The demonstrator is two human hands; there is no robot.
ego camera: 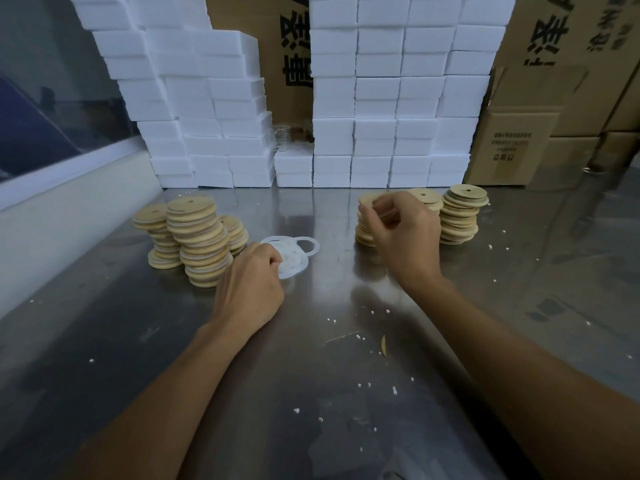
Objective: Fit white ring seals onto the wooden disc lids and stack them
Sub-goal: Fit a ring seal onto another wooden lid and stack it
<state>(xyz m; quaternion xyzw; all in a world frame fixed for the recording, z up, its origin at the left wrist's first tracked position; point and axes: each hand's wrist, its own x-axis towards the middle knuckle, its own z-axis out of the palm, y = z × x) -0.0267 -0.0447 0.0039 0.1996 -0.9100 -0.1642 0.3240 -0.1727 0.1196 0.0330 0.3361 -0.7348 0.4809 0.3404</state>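
So, taking the pile of white ring seals (292,254) in the middle of the bench (311,375) as your marker: to its left, close beside it, stand your finished stacks (197,237), three or four leaning columns of wooden disc lids with pale bands showing between the discs, which I judge to be fitted seals. The tallest column tilts toward the seal pile and looks as if it could slide if you add much more to it.

Your left hand (251,292) rests at the near-left edge of the seal pile, fingers curled down onto the rings; it seems to be pinching one loose, though the fingertips are hidden under the knuckles, so I cannot be sure a ring is actually in the grip.

To the right of the seal pile, well apart from it, your right hand (401,230) is raised over the nearest bare stack (365,233), its grip pinching a single wooden disc (375,202) by the edge between thumb and fingers. Further right of that stand two more bare stacks (462,216), the last with a small centre hole visible on its top disc.

By my reckoning you are roughly halfway: the sealed columns left of the pile about match the bare ones right of it, and only a small heap of rings lies on the bench. What remains is to bring this disc and a ring together, seat it, stack it left, and repeat.
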